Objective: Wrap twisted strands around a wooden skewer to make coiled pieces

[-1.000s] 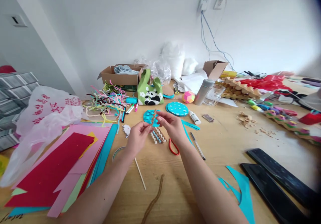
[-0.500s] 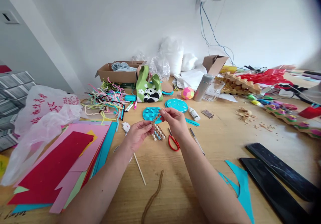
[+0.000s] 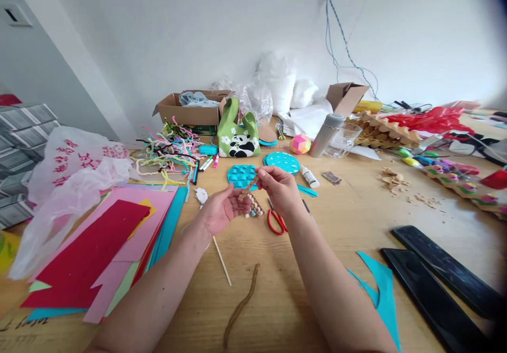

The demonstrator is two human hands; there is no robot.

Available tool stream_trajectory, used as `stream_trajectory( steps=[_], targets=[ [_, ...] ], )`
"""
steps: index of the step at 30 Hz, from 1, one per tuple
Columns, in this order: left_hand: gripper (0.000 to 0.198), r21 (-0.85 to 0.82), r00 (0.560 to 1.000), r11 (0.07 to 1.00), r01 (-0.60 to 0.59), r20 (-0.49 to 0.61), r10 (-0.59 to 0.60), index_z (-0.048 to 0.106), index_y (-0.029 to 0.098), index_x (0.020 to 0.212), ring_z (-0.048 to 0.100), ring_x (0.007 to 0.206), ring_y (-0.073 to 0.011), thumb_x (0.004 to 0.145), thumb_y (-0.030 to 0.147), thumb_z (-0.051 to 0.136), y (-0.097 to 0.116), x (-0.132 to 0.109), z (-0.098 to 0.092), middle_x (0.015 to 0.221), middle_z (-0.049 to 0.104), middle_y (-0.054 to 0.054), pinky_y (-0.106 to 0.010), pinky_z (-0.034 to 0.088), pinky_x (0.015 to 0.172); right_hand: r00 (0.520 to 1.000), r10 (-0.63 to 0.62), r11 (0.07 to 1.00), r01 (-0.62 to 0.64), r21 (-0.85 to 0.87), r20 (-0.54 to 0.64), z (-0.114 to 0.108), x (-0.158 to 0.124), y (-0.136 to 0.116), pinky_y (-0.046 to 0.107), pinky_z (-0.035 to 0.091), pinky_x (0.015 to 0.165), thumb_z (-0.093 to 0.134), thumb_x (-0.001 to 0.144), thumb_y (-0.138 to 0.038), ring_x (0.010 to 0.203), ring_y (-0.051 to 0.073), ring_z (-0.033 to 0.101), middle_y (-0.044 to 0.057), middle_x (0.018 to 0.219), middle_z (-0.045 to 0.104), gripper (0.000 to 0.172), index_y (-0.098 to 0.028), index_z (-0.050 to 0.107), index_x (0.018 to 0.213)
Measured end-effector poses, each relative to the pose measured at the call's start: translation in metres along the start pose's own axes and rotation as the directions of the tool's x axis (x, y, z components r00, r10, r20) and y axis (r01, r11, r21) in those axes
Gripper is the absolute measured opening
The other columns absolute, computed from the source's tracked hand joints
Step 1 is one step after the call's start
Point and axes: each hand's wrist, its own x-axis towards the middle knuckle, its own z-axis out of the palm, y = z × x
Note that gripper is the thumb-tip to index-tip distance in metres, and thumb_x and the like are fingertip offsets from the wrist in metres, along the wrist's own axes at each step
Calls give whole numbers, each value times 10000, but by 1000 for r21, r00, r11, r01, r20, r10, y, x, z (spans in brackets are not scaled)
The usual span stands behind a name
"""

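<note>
In the head view, my right hand (image 3: 279, 187) is closed in a pinch on the upper end of a twisted brown pipe cleaner (image 3: 251, 183). My left hand (image 3: 225, 205) is turned palm up, thumb raised and fingers apart, at the lower end of that twist; whether they touch I cannot tell. Just behind the fingertips lies a small bundle of brown twists with white and blue tips (image 3: 255, 205), partly hidden. Another brown pipe cleaner (image 3: 241, 311) lies on the wooden table (image 3: 309, 289) between my forearms. Red-handled scissors (image 3: 276, 223) lie beside my right wrist.
A blue disc with curved scales (image 3: 241, 175) and a second blue disc (image 3: 283, 163) lie beyond my hands. A glue bottle (image 3: 309, 177) is to the right. Coloured paper sheets (image 3: 95, 242) cover the left, with a thin stick (image 3: 222, 261) nearby. Two black slabs (image 3: 428, 295) lie right.
My left fingers have opened from their pinch on the twisted pipe cleaner, and the palm has turned upward. My right hand still pinches it. The view has shifted slightly.
</note>
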Motion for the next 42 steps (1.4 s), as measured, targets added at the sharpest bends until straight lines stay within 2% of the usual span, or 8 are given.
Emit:
stream_trajectory(
  steps=[2,6,10,17,23,32,36,42],
  targets=[
    [311,6,999,999,31,28,-31,709,88,848,671,718,-199,854,370,578,1,-1,1,786,706,-132,-333,525,707,998,44,998,-46,48,41,0,0,0,265,446,598,770,671,-402,595,115,540,1,695,639,243,-192,687,762],
    [208,85,998,996,-24,68,18,712,97,869,662,704,-179,776,282,690,0,-4,1,801,710,-111,-321,520,714,983,126,991,-131,36,133,5,-4,0,263,434,596,789,652,-393,594,112,543,2,691,649,257,-178,696,758],
    [214,151,997,986,-73,43,67,715,93,823,626,630,-137,684,244,777,-1,-4,1,715,689,-69,-275,495,646,968,176,984,-176,-13,178,7,-6,0,254,411,577,795,647,-396,580,106,529,-4,644,632,273,-165,697,753],
    [249,196,989,971,-136,-26,144,715,101,786,596,587,-112,616,252,818,1,-5,5,643,659,-34,-246,464,598,973,162,987,-164,-7,163,-2,0,5,244,391,589,714,726,-476,611,93,511,24,749,656,345,-167,727,877],
    [272,227,986,961,-157,-18,166,710,94,782,595,587,-122,604,270,818,-3,-3,4,636,659,-42,-264,470,603,975,177,980,-162,-116,133,2,-3,0,236,325,521,781,635,-455,542,86,420,-28,595,542,332,-160,634,674],
    [272,271,980,945,-182,-24,195,697,109,749,593,584,-123,586,288,822,-6,-3,5,626,657,-36,-263,463,600,973,190,969,-164,-187,133,4,-3,5,246,278,505,734,645,-537,511,85,369,-31,540,485,418,-161,556,600],
    [277,259,977,948,-182,-60,204,701,117,752,610,600,-128,566,278,829,-8,0,3,666,683,-43,-279,473,637,967,214,966,-188,-179,139,6,-3,5,250,322,529,722,653,-552,526,91,404,-16,569,521,425,-160,563,618],
    [285,242,949,939,-243,-142,283,701,132,777,638,659,-137,553,250,833,-8,3,-2,731,711,-44,-304,485,716,984,139,959,-106,-264,111,6,-3,0,262,393,615,629,747,-561,690,135,526,34,770,624,420,-150,652,832]
  ],
)
